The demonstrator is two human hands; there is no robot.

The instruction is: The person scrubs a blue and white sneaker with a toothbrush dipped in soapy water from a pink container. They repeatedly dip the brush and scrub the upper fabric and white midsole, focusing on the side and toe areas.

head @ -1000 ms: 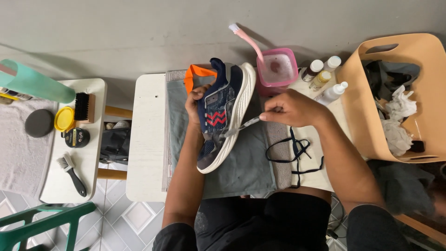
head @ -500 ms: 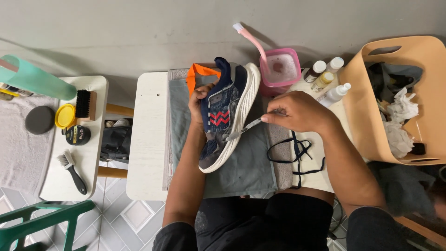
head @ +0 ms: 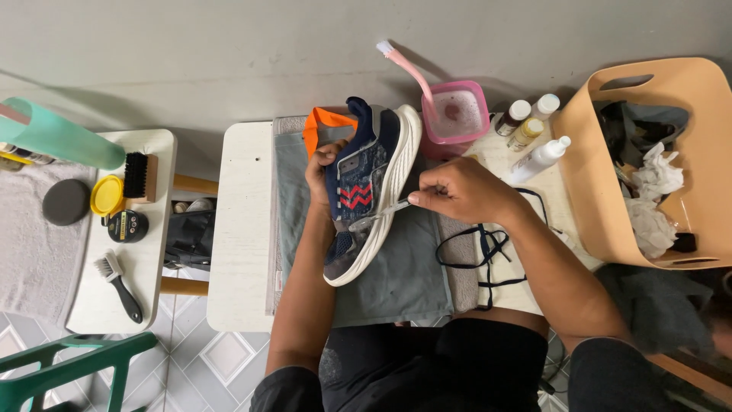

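Note:
A navy sneaker [head: 364, 191] with red zigzag marks, an orange lining and a white sole is held on its side above a grey towel [head: 396, 278]. My left hand [head: 322, 169] grips it from the left, fingers around the collar. My right hand [head: 457, 191] pinches a thin brush [head: 379, 214] whose tip touches the shoe's side near the sole. Dark laces [head: 484, 252] lie on the towel under my right wrist.
A pink tub [head: 457, 113] with a pink toothbrush stands behind the shoe, three small bottles [head: 534, 137] beside it. A tan basket [head: 648, 160] of rags is at right. The left side table [head: 145, 252] carries brushes, polish tins and a green bottle. A green chair [head: 69, 366] is at bottom left.
The shoe and both hands have shifted only slightly; the brush tip stays on the shoe's side.

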